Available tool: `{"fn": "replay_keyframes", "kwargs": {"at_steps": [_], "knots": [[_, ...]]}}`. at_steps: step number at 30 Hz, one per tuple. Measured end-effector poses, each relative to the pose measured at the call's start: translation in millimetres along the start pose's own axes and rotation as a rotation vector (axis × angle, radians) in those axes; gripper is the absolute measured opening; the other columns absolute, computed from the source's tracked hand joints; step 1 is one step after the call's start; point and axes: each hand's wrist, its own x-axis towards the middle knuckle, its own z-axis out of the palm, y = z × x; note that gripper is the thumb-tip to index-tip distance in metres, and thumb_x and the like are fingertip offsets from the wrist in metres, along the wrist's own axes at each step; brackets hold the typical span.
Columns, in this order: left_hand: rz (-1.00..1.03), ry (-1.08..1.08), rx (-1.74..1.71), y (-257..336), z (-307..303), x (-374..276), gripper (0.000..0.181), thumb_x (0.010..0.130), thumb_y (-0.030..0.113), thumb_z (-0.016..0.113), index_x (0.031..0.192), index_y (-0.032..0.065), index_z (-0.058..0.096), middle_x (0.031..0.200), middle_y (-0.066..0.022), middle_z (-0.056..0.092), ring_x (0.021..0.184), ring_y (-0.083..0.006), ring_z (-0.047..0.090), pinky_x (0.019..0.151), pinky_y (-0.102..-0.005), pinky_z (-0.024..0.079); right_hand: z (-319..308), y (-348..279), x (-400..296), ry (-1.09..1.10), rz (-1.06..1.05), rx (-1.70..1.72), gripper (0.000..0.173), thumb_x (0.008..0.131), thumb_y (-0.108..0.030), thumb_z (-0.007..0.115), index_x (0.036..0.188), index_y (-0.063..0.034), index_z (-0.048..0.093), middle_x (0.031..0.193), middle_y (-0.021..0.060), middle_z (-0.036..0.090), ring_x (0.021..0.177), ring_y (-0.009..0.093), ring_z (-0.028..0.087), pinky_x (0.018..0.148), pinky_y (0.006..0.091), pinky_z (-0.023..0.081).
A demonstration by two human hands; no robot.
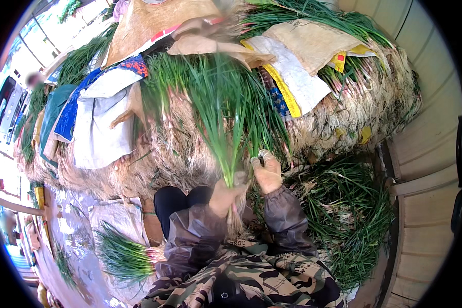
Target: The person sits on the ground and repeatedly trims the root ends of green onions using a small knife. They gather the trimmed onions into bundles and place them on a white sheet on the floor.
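Observation:
A bunch of rooted green onions (pixel 233 142) stands in my left hand (pixel 225 192), which is closed around the stalks, with the roots hanging below it and the leaves fanning up. My right hand (pixel 267 171) is raised just to the right of the bunch, its thumb and fingertips close together at a thin green leaf; whether it pinches the leaf is unclear. In front lies a long heap of green onions (pixel 177 127), their pale roots towards me. A tied-looking bundle of green onions (pixel 125 252) lies at my lower left on a woven sack (pixel 115 215).
Woven sacks (pixel 104 127) and a tan sack (pixel 312 42) cover parts of the heap. Loose leaves and scraps (pixel 342 215) pile up at my right, beside a curved panelled wall (pixel 423 215). People and a vehicle (pixel 7 104) are at the far left.

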Motion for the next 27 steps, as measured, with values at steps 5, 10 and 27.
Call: {"fn": "replay_keyframes", "kwargs": {"at_steps": [5, 10, 27], "knots": [[0.012, 0.008, 0.059, 15.3, 12.4, 16.3, 0.006, 0.069, -0.005, 0.053, 0.074, -0.0009, 0.052, 0.058, -0.0075, 0.053, 0.032, -0.0162, 0.046, 0.027, -0.0252, 0.037, 11.3, -12.1, -6.1, 0.029, -0.172, -0.281, 0.022, 0.080, -0.018, 0.056, 0.095, -0.0023, 0.054, 0.077, 0.0202, 0.058, 0.071, 0.035, 0.057, 0.064, 0.0414, 0.044], [0.029, 0.037, -0.036, 2.2, 13.9, 20.2, 0.004, 0.075, -0.004, 0.054, 0.075, -0.0007, 0.053, 0.062, -0.0081, 0.056, 0.043, -0.0168, 0.054, 0.035, -0.0246, 0.042, 33.2, 30.0, -0.4, 0.120, -0.007, -0.091, 0.023, 0.083, -0.013, 0.052, 0.103, -0.0010, 0.054, 0.087, 0.0171, 0.060, 0.074, 0.026, 0.057, 0.066, 0.0343, 0.045], [-0.023, -0.124, -0.427, 27.4, 4.8, -13.5, 0.018, 0.081, 0.006, 0.057, 0.097, 0.0043, 0.049, 0.081, -0.0071, 0.060, 0.068, -0.0208, 0.063, 0.063, -0.0349, 0.054, 23.5, 24.8, 10.2, -0.733, 0.311, 1.432, 0.022, 0.089, -0.021, 0.047, 0.101, -0.0039, 0.053, 0.073, 0.0069, 0.058, 0.057, 0.017, 0.056, 0.050, 0.0279, 0.047]]}}
